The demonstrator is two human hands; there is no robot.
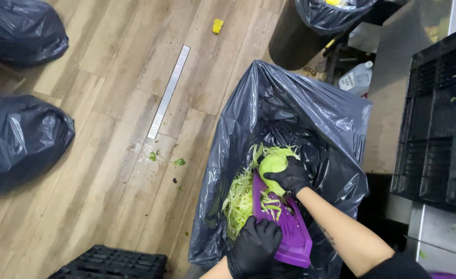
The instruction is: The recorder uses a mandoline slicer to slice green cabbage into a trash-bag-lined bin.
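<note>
Right grip (291, 177) clamps the cabbage wedge (273, 164) on the purple slicer (290, 227), left grip (253, 247) clasping its frame; shorter strokes would likely keep fingertips safe.

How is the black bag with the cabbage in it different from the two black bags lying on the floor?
The cabbage bag stands open at the top, while the two floor bags are closed up. The cabbage bag shows shredded cabbage inside; the floor bags hide whatever they hold. Both gloved hands work over the cabbage bag, the right hand and left hand, but nobody touches the floor bags. All are shiny dark plastic.
</note>
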